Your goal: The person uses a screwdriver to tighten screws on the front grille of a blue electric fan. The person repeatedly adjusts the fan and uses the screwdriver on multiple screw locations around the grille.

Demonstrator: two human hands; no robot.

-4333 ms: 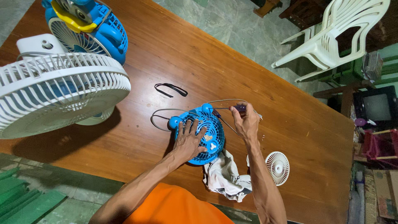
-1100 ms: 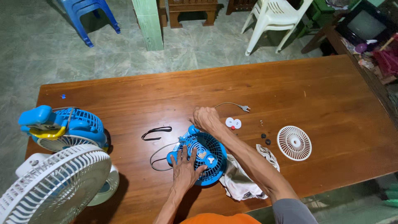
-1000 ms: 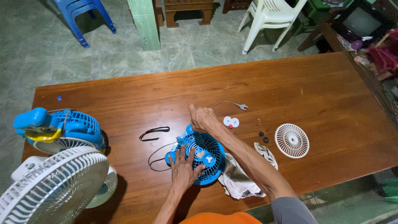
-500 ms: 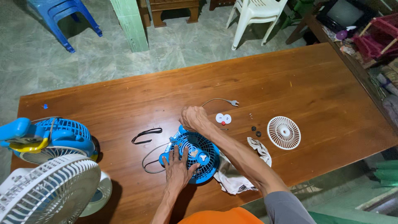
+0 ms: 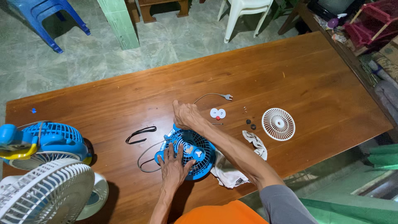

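A small blue fan (image 5: 191,152) lies flat on the wooden table (image 5: 265,70). My left hand (image 5: 173,164) rests spread on its near left rim, pressing it down. My right hand (image 5: 187,116) grips the fan's far edge, fingers curled over the blue housing. A grey power cord (image 5: 209,96) with a plug runs from behind my right hand. A white round grille (image 5: 278,123) lies apart to the right. A small white part with a red dot (image 5: 217,113) and a few dark screws (image 5: 250,124) lie between them. A white rag (image 5: 232,172) sits under my right forearm.
A larger blue fan (image 5: 47,143) and a white fan (image 5: 45,195) stand at the table's left end. A black strap (image 5: 140,134) lies left of the small fan. Plastic chairs, blue (image 5: 45,18) and white (image 5: 246,12), stand on the floor beyond the table.
The camera view has shifted, so the table sits lower and further left. Both hands stay on the small blue fan; my right hand has slid slightly along its far edge.
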